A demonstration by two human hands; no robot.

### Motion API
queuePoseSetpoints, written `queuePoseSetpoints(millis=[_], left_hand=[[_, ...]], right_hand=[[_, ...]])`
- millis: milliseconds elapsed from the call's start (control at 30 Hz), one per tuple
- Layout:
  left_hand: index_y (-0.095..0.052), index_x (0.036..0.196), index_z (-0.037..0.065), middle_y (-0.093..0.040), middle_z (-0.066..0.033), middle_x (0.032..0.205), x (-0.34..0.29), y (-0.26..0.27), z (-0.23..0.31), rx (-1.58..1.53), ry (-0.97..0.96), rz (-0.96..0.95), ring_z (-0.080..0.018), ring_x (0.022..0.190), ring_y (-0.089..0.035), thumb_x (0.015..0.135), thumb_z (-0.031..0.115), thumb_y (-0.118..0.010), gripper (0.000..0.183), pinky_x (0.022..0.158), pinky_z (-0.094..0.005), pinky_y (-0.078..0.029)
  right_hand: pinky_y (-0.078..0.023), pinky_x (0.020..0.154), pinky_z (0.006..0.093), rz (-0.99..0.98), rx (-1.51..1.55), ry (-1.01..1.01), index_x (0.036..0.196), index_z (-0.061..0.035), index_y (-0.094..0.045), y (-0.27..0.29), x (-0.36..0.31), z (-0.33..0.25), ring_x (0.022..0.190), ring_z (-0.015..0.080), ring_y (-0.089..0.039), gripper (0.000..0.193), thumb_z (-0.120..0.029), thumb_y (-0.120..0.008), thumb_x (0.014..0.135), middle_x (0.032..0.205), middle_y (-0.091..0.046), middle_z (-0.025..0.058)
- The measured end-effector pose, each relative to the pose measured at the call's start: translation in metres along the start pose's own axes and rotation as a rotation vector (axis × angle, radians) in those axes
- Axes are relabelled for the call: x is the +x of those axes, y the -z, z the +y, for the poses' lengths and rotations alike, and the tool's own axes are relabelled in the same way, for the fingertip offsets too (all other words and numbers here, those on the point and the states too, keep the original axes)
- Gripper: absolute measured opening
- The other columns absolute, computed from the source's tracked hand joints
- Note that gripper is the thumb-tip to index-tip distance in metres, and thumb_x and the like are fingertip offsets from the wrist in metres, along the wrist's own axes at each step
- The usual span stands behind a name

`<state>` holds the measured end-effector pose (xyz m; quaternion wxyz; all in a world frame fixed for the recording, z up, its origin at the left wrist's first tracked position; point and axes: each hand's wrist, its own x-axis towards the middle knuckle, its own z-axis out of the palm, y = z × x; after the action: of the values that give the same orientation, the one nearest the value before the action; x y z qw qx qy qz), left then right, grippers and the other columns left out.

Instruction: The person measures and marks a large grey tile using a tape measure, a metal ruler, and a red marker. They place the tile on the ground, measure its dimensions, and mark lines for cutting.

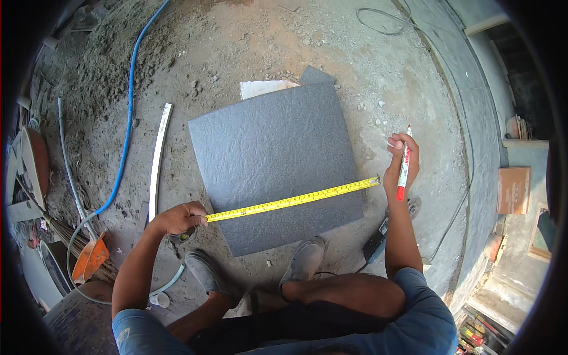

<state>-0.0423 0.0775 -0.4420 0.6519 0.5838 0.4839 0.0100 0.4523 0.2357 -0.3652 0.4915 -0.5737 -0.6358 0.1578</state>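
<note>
Left hand is closed over the tape measure case, pinning it to the ground just off the tile's lower-left edge, thumb on the blade. Right hand is curled around a red-and-white marker, held roughly upright with its red end down, and sits just beside the blade's free end; whether it also pinches the hook I cannot tell. Yellow tape blade runs left to right across the lower part of the dark grey textured tile, rising slightly toward the right, and its tip overshoots the tile's right edge. Tile lies flat on the dusty concrete floor directly ahead of both hands, between them, its sides rotated a little against the blade (so the blade isn't square to the edges). Right hand is nearer the marking end. 2 grey shoes at the tile's near edge. Angle grinder under the right forearm, blue hose and white strip to the left.
</note>
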Motion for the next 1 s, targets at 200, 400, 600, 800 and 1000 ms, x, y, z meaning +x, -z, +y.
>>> queuePoseSetpoints(millis=[200, 400, 600, 800, 1000], left_hand=[[-0.072, 0.099, 0.005, -0.06, -0.0076, 0.1, 0.005, -0.054, -0.016, -0.058, -0.055, 0.0, -0.0215, 0.103, -0.056, 0.102, 0.025, -0.056, 0.026, 0.096, -0.0359, -0.042], [-0.07, 0.096, 0.004, -0.058, -0.0029, 0.097, -0.001, -0.08, -0.015, -0.316, -0.046, 0.151, -0.0147, 0.094, -0.058, 0.104, 0.032, -0.055, 0.033, 0.086, -0.0315, -0.047], [-0.068, 0.097, 0.003, -0.059, -0.003, 0.095, 0.011, -0.086, -0.028, -0.321, -0.087, 0.292, -0.0125, 0.08, -0.059, 0.104, 0.03, -0.056, 0.031, 0.075, -0.03, -0.051], [-0.069, 0.097, 0.005, -0.06, 0.001, 0.086, 0.029, -0.063, -0.014, -0.274, -0.138, 0.335, -0.009, 0.078, -0.056, 0.104, 0.031, -0.056, 0.03, 0.072, -0.0278, -0.048], [-0.068, 0.097, 0.006, -0.058, 0.0029, 0.079, 0.056, -0.007, 0.009, -0.301, -0.08, 0.336, -0.0063, 0.071, -0.053, 0.105, 0.031, -0.054, 0.03, 0.068, -0.0261, -0.048]], right_hand=[[-0.053, 0.077, 0.0301, -0.049, 0.034, -0.203, 0.119, -0.0022, -0.058, 0.034, -0.071, 0.079, 0.089, 0.0179, -0.069, 0.025, -0.023, -0.053, 0.106, 0.104, -0.067, 0.0102], [-0.052, 0.077, 0.0307, -0.048, 0.134, -0.623, 0.116, -0.0039, -0.059, 0.038, -0.144, 0.07, 0.083, 0.0155, -0.065, 0.02, -0.019, -0.052, 0.105, 0.098, -0.067, 0.0098], [-0.049, 0.081, 0.0314, -0.039, -0.059, -0.323, 0.113, -0.0025, -0.061, 0.009, -0.16, 0.071, 0.086, 0.017, -0.061, 0.02, -0.019, -0.055, 0.103, 0.096, -0.066, 0.009], [-0.048, 0.086, 0.032, 0.025, -0.075, -0.326, 0.116, -0.0016, -0.06, -0.006, -0.131, 0.076, 0.091, 0.0181, -0.06, 0.023, -0.02, -0.055, 0.104, 0.098, -0.065, 0.0097], [-0.048, 0.086, 0.0324, 0.05, -0.063, -0.228, 0.117, -0.002, -0.06, -0.035, -0.081, 0.081, 0.092, 0.0183, -0.061, 0.023, -0.02, -0.055, 0.104, 0.099, -0.065, 0.0103]])
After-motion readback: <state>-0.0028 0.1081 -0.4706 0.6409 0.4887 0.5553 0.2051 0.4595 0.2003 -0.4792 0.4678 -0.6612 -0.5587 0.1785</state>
